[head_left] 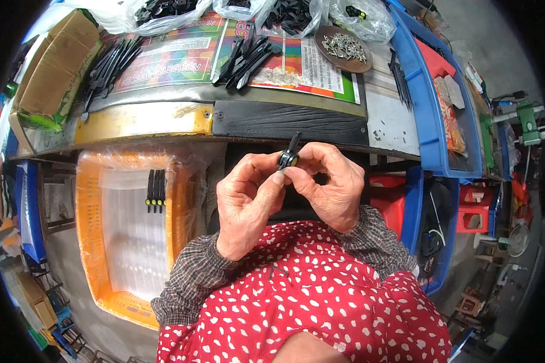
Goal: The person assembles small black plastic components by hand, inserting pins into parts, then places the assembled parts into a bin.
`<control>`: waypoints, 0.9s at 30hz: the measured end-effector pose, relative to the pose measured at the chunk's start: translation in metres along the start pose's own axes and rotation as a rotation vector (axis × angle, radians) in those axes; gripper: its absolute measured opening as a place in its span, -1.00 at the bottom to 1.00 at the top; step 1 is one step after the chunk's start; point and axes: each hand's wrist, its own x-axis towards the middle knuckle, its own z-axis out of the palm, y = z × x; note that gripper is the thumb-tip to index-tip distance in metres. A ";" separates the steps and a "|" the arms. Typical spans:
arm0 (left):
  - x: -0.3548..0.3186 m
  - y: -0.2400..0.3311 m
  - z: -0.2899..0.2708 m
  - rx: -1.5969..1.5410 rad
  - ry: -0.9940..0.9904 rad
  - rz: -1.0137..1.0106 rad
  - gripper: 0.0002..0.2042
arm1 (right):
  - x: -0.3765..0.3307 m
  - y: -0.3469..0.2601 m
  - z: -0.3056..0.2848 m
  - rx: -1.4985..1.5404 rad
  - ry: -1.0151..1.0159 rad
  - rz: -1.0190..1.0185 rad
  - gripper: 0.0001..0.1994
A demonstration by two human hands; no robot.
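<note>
Just in front of the bench edge, my left hand (243, 199) and my right hand (334, 184) meet around a small black plastic piece with a yellow round part (289, 157). Both hands are closed, pinching it between thumbs and fingers. Its narrow black end points up, away from me; my fingertips partly cover the rest. Several similar black pieces with yellow rounds (155, 192) lie in a row in the plastic-lined orange crate (89, 224) to the left. On the bench ahead are a pile of slim black plastic parts (246, 62) and a brown round dish (324, 53) of small silvery metal pieces.
More long black parts (110, 66) lie beside an open cardboard box (57, 69). Plastic bags (293, 17) of black parts line the bench's back. A blue tray (433, 145) stands at right, with a blue bin (445, 254) below. The bench's black front edge (290, 123) is near my fingers.
</note>
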 end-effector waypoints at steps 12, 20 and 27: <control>0.000 0.000 0.000 -0.013 0.035 -0.024 -0.80 | 0.009 0.008 0.007 -0.227 0.050 -0.248 -0.77; 0.000 -0.004 0.000 -0.001 0.023 0.009 -0.83 | 0.011 0.011 0.008 -0.270 0.062 -0.323 -0.79; 0.000 -0.003 -0.001 -0.002 0.023 0.001 -0.84 | 0.010 0.009 0.006 -0.204 0.008 -0.244 -0.77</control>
